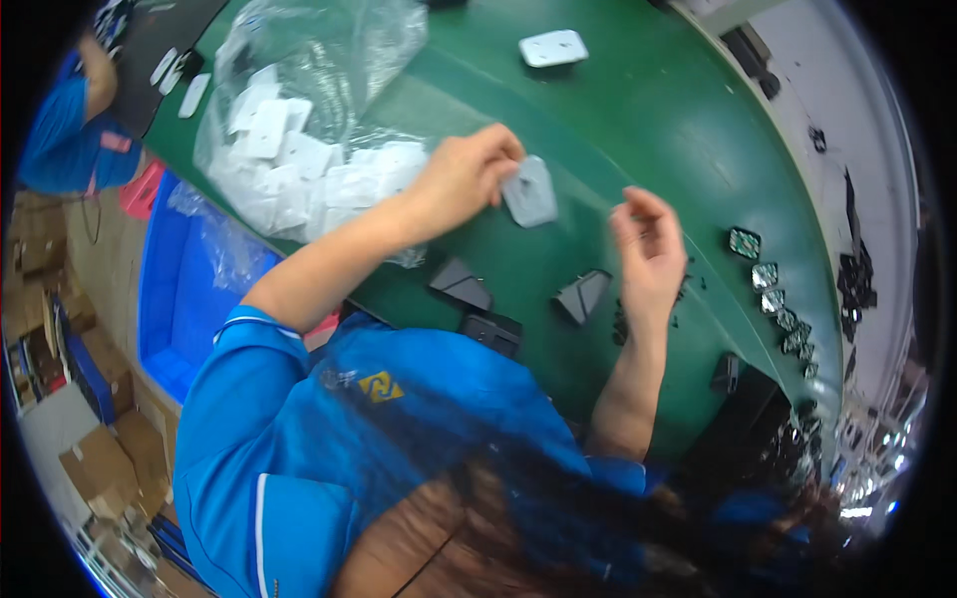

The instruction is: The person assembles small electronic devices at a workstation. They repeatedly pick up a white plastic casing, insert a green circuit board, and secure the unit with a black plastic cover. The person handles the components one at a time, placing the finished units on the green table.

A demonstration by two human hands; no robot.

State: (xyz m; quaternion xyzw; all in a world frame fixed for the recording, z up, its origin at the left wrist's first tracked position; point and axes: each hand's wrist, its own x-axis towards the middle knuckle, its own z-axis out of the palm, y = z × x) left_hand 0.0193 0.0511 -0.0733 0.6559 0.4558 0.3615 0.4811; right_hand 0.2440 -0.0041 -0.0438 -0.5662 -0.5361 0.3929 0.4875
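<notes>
My left hand (464, 177) pinches the edge of a white plastic plate (533, 194) with rounded corners, held over the green table. The plate looks slightly smeared, and a small opening shows in it. To the right, my right hand (653, 249) is raised with its fingers curled toward the thumb; anything between them is too small to make out. Below the hands lie a dark grey wedge-shaped housing (462, 284) and a second one (583, 296). A black box-like part (491, 333) sits close to my body. Small dark screws (620, 324) are scattered beside my right wrist.
A clear plastic bag (299, 130) full of white pieces lies at the left. Another white plate (554, 48) rests at the far side. Small circuit-like parts (766, 276) line the right edge. A blue bin (179, 299) stands left; a co-worker's blue sleeve (60, 140) shows beyond.
</notes>
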